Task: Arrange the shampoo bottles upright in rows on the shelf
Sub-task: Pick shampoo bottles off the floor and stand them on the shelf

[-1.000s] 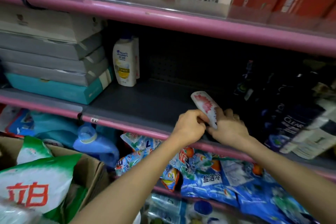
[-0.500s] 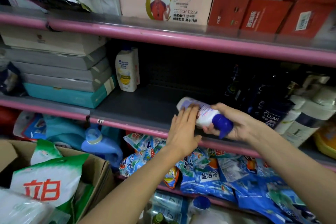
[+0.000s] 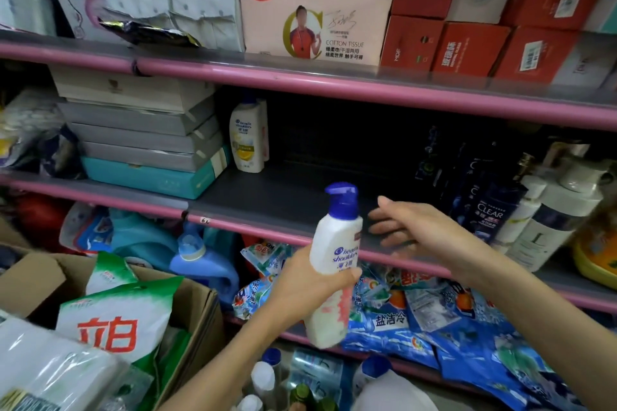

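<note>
My left hand (image 3: 309, 287) grips a white shampoo bottle (image 3: 335, 253) with a blue pump cap, held upright in front of the middle shelf (image 3: 283, 197). My right hand (image 3: 405, 227) hovers open to the right of the bottle, fingers spread over the shelf's front edge, holding nothing. At the back left of the shelf two white shampoo bottles (image 3: 247, 137) stand upright, one behind the other. A cluster of dark shampoo bottles (image 3: 480, 190) and white ones (image 3: 547, 227) fills the right end of the shelf.
Flat grey and teal boxes (image 3: 147, 140) are stacked at the shelf's left. A pink rail (image 3: 334, 87) edges the shelf above, which carries tissue packs and red boxes. Below lie blue detergent bags (image 3: 434, 320). A cardboard box (image 3: 187, 310) with green-white bags sits at lower left.
The bottle, held lying across the shelf edge by my right hand, has passed to my left hand and now stands upright. My right hand has let go and opened.
</note>
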A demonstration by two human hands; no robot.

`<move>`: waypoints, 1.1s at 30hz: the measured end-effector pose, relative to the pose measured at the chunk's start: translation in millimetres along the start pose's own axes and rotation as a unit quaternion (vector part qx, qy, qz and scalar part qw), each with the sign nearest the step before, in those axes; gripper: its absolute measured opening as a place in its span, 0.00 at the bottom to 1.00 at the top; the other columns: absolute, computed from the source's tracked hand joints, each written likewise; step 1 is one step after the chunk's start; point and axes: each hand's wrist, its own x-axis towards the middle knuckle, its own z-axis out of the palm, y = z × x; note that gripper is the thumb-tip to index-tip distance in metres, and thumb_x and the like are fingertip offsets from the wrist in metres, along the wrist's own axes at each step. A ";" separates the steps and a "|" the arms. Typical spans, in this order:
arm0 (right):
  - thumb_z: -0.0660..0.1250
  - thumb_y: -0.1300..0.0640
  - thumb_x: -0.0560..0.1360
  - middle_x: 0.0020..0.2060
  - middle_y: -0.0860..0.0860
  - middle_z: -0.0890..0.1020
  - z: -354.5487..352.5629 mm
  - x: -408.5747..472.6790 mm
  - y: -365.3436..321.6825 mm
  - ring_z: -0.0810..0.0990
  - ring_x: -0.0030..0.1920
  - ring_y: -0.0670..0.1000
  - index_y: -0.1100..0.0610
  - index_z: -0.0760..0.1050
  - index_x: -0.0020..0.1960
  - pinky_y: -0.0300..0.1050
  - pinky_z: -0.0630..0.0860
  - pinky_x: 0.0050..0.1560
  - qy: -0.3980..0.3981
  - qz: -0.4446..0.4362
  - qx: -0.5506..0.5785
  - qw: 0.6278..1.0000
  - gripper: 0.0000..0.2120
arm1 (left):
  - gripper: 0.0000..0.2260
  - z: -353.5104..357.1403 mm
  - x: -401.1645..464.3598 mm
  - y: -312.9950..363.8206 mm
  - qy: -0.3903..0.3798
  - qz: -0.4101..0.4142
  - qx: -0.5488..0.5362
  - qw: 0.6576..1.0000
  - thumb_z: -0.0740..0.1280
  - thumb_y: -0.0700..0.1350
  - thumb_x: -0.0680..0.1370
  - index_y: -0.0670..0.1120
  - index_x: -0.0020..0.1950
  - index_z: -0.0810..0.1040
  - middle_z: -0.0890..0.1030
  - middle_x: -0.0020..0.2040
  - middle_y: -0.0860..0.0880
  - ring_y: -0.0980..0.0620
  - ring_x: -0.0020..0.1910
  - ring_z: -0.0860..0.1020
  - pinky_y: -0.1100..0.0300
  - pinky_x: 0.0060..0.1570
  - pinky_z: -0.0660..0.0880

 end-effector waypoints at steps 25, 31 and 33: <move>0.66 0.49 0.75 0.42 0.49 0.86 42.1 -34.1 -29.7 0.85 0.43 0.47 0.51 0.82 0.50 0.35 0.78 0.38 0.072 -0.218 0.138 0.963 0.09 | 0.11 1.6 -45.1 21.8 -0.140 -0.022 -0.158 0.977 0.75 0.59 0.65 0.59 0.45 0.81 0.86 0.45 0.50 0.51 0.44 0.84 0.63 0.41 0.79; 0.66 0.49 0.75 0.42 0.49 0.86 43.6 -34.0 -28.7 0.84 0.44 0.47 0.52 0.81 0.51 0.34 0.78 0.38 0.092 -0.219 0.137 0.962 0.10 | 0.10 2.8 -44.7 22.7 -0.136 -0.019 -0.151 0.979 0.74 0.58 0.65 0.60 0.44 0.81 0.85 0.44 0.51 0.52 0.43 0.84 0.65 0.39 0.78; 0.66 0.49 0.75 0.43 0.50 0.86 42.4 -33.1 -28.0 0.85 0.45 0.49 0.51 0.81 0.51 0.38 0.79 0.41 0.077 -0.211 0.139 0.965 0.10 | 0.10 1.4 -43.9 22.5 -0.142 -0.030 -0.151 0.978 0.74 0.58 0.64 0.61 0.44 0.81 0.85 0.45 0.51 0.52 0.44 0.84 0.63 0.40 0.79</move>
